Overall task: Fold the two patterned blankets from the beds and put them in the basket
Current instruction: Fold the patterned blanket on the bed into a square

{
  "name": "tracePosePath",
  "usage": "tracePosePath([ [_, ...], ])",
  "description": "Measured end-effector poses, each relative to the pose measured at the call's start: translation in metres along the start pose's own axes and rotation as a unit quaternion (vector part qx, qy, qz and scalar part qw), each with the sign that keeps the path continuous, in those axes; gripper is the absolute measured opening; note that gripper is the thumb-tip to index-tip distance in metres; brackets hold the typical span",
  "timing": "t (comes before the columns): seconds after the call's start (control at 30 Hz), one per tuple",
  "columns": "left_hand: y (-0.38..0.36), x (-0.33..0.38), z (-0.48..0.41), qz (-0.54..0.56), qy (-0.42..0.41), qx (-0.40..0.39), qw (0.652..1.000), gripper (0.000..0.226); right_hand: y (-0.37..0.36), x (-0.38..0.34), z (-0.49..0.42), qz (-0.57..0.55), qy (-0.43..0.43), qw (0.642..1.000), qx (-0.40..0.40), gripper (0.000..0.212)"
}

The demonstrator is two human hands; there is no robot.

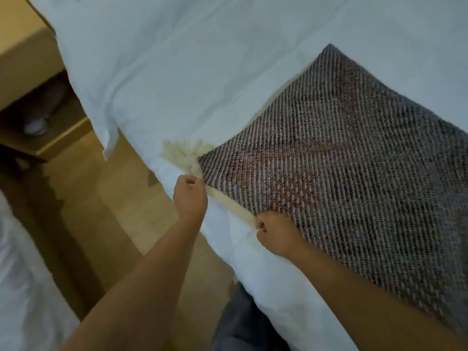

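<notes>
Landmark: the bed (177,59), covered in white bedding, with every place below given relative to it.
Blanket: the patterned blanket (342,173) lay spread flat on top of the bed, one corner reaching the bed's near edge.
Tassel: a cream tassel (183,153) fanned out from that corner, resting on the bed's edge.
Left hand: the left hand (190,193) was curled tight at the bed's edge, pinching the blanket corner just under the tassel.
Right hand: the right hand (276,235) was also curled into a fist at the bed's edge, gripping the blanket's cream hem (235,203) further along.
Beside the bed: a wooden floor (114,198) ran along the bed's near side, and a brown nightstand (22,72) stood at the bed's head end.
Basket: not in view, nor was a second blanket.
Stage: judged early, since the blanket was grasped but no fold had been made.
Risk, bedding: either fist might have caught the white cover along with the hem, so a lift would have dragged the bedding off the bed.
Risk, tassel: a pull taken by the tassel instead of the weave could have strained or torn it.
Risk, floor: both grips sat on one short stretch of edge, so the free length could have slid off the bed onto the floor.
Risk, fold: uneven tension between the hands would likely have skewed the first fold.
</notes>
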State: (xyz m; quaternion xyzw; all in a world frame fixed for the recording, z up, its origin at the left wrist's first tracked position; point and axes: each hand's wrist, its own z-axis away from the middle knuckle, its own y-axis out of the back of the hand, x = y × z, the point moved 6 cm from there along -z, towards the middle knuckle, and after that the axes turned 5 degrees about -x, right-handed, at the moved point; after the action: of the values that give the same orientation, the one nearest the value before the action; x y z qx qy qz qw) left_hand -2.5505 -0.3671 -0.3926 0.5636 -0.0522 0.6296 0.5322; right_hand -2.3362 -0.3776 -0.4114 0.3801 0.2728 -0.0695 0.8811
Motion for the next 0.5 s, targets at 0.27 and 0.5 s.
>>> tracePosePath([
  [0.27, -0.021, -0.007, -0.005, 0.094, 0.123, -0.109, 0.982, 0.040, -0.013, 0.009, 0.001, -0.007, -0.029, 1.000, 0.005, 0.021],
  [0.5, -0.026, 0.007, -0.031, 0.150, 0.157, -0.046, 0.975, 0.036, -0.008, 0.002, -0.010, -0.027, -0.020, 0.999, 0.003, 0.019],
])
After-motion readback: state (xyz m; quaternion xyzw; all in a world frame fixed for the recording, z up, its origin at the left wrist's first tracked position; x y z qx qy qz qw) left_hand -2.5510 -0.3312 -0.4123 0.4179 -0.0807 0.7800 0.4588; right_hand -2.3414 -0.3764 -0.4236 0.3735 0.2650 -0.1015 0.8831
